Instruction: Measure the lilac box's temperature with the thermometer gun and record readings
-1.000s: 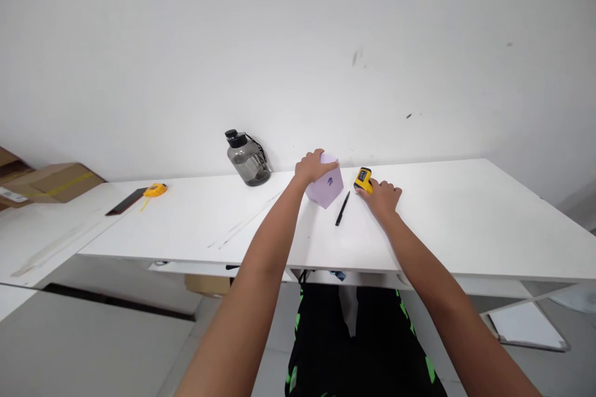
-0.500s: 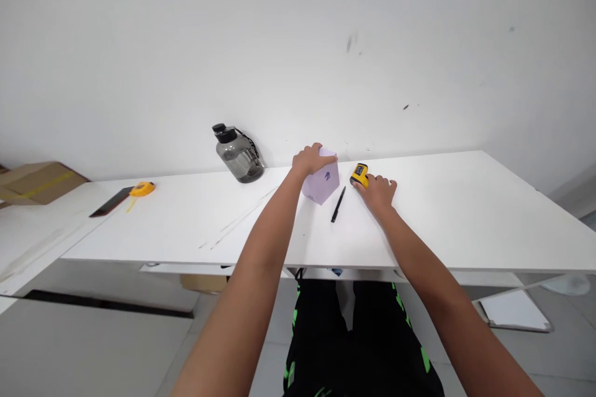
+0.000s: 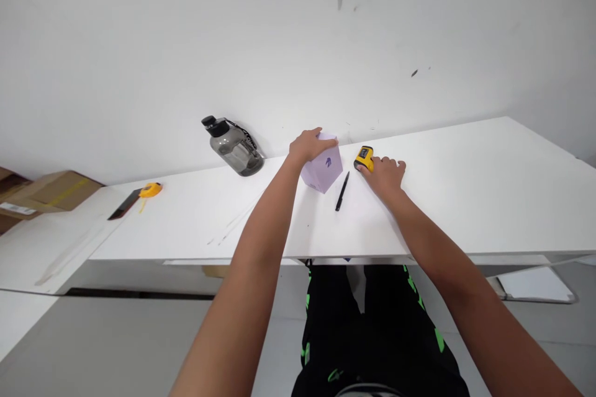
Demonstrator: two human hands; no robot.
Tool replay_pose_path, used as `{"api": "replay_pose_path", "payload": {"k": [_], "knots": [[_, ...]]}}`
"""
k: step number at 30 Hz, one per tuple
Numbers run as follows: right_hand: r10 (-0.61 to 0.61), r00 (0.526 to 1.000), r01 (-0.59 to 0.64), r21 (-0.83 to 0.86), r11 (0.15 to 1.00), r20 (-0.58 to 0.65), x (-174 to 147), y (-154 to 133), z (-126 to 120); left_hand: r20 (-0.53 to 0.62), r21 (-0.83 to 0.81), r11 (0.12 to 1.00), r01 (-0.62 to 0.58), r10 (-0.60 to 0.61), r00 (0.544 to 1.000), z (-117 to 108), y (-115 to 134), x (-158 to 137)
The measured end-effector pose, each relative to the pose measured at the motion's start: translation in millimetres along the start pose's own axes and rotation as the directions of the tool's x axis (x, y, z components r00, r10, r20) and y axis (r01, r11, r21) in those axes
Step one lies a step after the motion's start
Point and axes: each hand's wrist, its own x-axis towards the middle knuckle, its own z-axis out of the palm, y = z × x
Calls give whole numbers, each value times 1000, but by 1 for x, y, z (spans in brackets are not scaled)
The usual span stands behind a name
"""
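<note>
My left hand (image 3: 309, 146) grips the top of a small lilac box (image 3: 324, 169) with a dark logo, which stands on the white table. To the right, my right hand (image 3: 385, 176) has its thumb and fingers around the near end of a yellow and black device with a small display (image 3: 364, 159), possibly a laser distance meter. A black pen (image 3: 342, 191) lies between the box and the device, touched by neither hand. The box's top is partly covered by my left hand.
A grey translucent water bottle (image 3: 236, 150) leans tilted in view near the wall. Farther left are an orange tape measure (image 3: 151, 190), a dark flat object (image 3: 125, 205) and cardboard boxes (image 3: 60, 192). The table's front edge (image 3: 344, 256) runs before my legs.
The camera view has tilted and shifted a little. Both hands keep their holds, and the box, pen and yellow device show no clear movement on the table.
</note>
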Motion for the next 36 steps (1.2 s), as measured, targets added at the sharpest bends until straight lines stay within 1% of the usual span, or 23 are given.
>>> {"api": "replay_pose_path", "payload": {"k": [16,29,36], "knots": [[2,999,-2,13,1000,34,2,0,-2,-37,-26,999,-27,26,999,1,-4,1],[2,1000,-2,-7,1000,24,1,0,-2,-99,-51,998,-31,26,995,-2,-10,-18],[-3,1000,3,-9,1000,15,-1,0,-3,-86,-103,991,-90,82,993,-5,-14,-24]]}}
